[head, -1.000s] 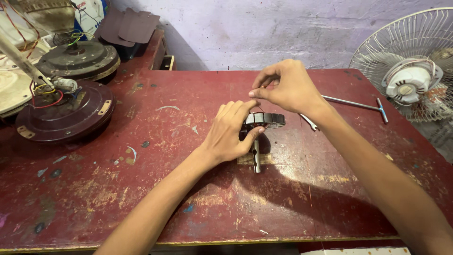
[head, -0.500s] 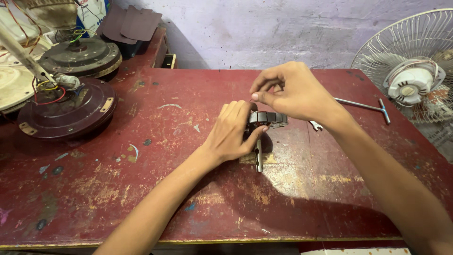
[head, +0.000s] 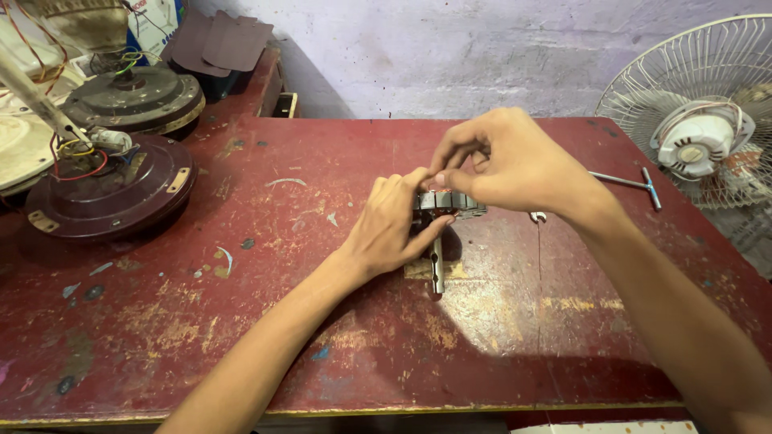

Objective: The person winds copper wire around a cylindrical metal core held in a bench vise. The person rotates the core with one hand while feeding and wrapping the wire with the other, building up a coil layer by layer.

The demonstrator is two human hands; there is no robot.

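A small metal fan motor rotor [head: 447, 201] with a steel shaft [head: 437, 265] pointing toward me lies on the worn red table [head: 265, 321]. My left hand [head: 394, 225] grips the rotor from the left, thumb against the shaft's base. My right hand [head: 503, 165] hovers over the rotor's top, its fingertips pinched on the upper edge. Both hands cover most of the rotor body.
Brown ceiling fan motor housings [head: 112, 189] with loose coloured wires sit at the left. A T-handle wrench [head: 631, 183] lies at the right, behind my right wrist. A white table fan with a wire guard [head: 696, 120] stands at the far right. Dark sheets [head: 225, 44] lean at the back.
The hands have stayed on the rotor; my right hand's fingers have closed tighter onto its top edge. The view has shifted slightly.
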